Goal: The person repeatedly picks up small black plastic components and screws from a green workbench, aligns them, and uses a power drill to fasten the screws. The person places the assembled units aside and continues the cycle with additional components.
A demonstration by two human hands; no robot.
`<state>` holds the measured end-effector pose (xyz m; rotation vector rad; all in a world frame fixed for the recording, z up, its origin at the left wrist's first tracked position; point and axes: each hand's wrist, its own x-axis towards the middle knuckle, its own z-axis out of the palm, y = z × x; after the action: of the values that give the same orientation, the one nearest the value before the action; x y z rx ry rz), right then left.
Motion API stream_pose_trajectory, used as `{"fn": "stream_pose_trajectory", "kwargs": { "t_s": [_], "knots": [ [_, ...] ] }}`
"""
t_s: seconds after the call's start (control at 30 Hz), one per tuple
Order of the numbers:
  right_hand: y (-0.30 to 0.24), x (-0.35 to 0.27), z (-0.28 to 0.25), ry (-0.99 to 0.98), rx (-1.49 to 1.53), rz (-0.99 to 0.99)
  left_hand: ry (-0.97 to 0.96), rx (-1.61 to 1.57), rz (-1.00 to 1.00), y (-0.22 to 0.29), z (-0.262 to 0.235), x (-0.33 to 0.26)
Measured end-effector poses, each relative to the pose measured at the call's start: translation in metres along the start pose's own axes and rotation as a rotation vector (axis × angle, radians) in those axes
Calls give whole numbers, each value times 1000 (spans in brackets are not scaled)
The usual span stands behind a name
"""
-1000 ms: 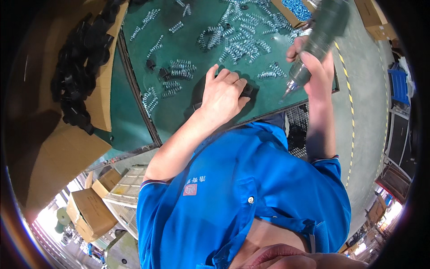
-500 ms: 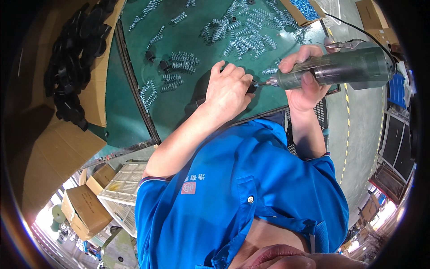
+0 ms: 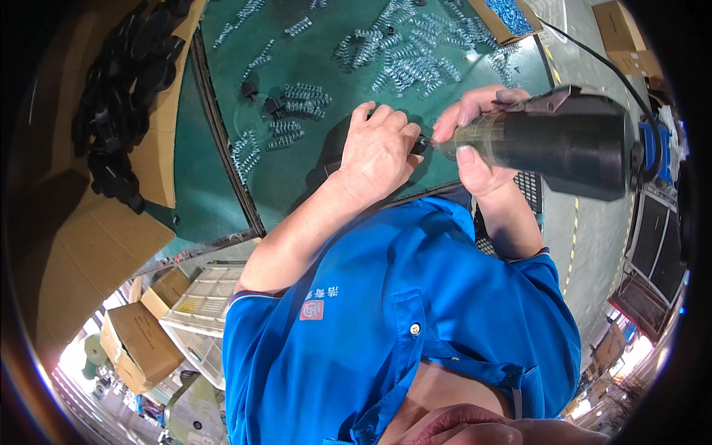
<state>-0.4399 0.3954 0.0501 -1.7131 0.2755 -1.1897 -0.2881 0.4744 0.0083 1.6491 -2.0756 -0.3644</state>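
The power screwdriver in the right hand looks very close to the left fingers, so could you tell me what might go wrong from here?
1. The tip of the power screwdriver in the right hand meets the small black part right at the left hand; a slip could hurt a finger.
2. That part is pinched only by fingertips, so it may spin or pop out.
3. The cord trails over the green mat near loose metal springs and might drag them.

Bright blue short-sleeved shirt, buttoned chest pocket, small red badge, bare forearms
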Motion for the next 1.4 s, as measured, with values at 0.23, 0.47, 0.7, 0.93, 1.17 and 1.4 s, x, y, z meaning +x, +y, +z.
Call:
{"fn": "stream_pose_trajectory", "kwargs": {
  "t_s": [0.23, 0.47, 0.7, 0.93, 1.17, 1.4],
  "knots": [
    [4, -1, 1, -111, -31, -4, 46, -44, 25, -1, 0, 1],
    [10, -4, 0, -149, -199, -79, 69, -24, 25, 0, 1, 0],
    [-12, 27, 12, 173, -265, 227, 44, 11, 14, 1, -1, 0],
    [53, 33, -47, -115, -1207, 431, -105, -846, -286, 1, -19, -2],
    [49, 19, -90, -217, -1369, 284, -377, -2440, -749, 33, -4, 1],
    [-8, 39, -167, -25, -1342, 126, -579, -2271, -736, 73, 45, 37]
  ]
}}
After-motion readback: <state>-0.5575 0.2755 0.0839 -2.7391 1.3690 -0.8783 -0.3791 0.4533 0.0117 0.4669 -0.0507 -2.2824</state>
